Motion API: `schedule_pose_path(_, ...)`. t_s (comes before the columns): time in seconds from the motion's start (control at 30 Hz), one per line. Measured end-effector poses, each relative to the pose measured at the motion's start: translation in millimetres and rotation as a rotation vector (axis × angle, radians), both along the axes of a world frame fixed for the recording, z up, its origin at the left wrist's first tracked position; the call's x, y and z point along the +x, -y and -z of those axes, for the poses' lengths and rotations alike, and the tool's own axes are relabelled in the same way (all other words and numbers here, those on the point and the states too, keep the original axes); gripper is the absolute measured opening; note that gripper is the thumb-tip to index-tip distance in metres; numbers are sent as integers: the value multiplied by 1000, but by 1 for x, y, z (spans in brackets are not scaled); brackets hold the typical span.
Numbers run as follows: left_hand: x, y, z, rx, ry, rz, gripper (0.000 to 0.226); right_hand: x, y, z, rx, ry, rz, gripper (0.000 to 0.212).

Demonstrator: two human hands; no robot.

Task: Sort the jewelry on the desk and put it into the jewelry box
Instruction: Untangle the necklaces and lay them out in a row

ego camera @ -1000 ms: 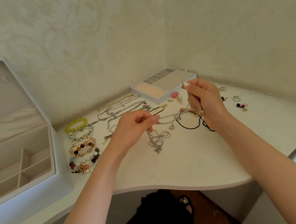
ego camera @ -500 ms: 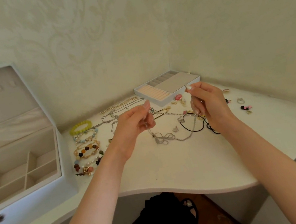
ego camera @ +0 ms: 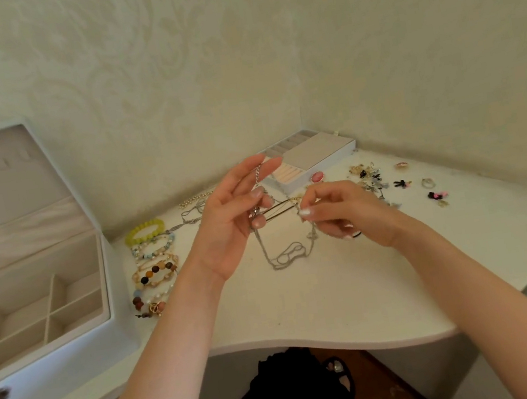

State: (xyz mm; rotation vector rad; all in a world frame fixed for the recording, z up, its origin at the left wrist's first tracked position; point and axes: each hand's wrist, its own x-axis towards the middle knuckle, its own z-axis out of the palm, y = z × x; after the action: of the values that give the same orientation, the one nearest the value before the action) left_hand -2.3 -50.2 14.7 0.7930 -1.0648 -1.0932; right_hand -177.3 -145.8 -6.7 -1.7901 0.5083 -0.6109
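From the head view, both hands are raised over the middle of the white table, holding one silver chain necklace. The left hand is palm-up and pinches the upper end of the chain between its raised fingertips, the other fingers curled inward. The right hand, just to its right, pinches the other strand between thumb and forefinger, with its remaining fingers bent. The chain hangs from both hands, and its slack loop lies on the table between the two wrists.

The jewelry box stands open at the left edge, lid upright, showing pale divided compartments. Just right of it, a row of beaded bracelets runs from near to far, ending with a yellow-green bracelet at the far end. More chains lie behind the left hand.

A flat ring tray sits in the far corner with a pink brooch just in front of it. Small earrings and a ring are scattered on the right side, well apart from the box.
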Motion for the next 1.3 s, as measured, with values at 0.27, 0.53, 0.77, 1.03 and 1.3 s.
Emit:
schedule_pose_path(0.27, 0, 0, 2, -5, 113, 80, 49, 8, -4, 7, -116, -179, -71, 10)
schedule_pose_path(0.53, -7, 2, -3, 57, 279, -29, 33, 9, -4, 2, -116, 98, 156, 10)
schedule_pose_path(0.77, -8, 0, -14, 11, 192, -61, 32, 26, -25, -12, -164, 133, 270, 18)
schedule_pose_path(1.03, -10, -4, -19, -50, 194, -39, 33, 30, -32, -24, -135, 207, 277, 16)
schedule_pose_path(1.3, -17, -2, -17, 32, 468, -320, 23, 18, -27, -41, -45, 305, 216, 22)
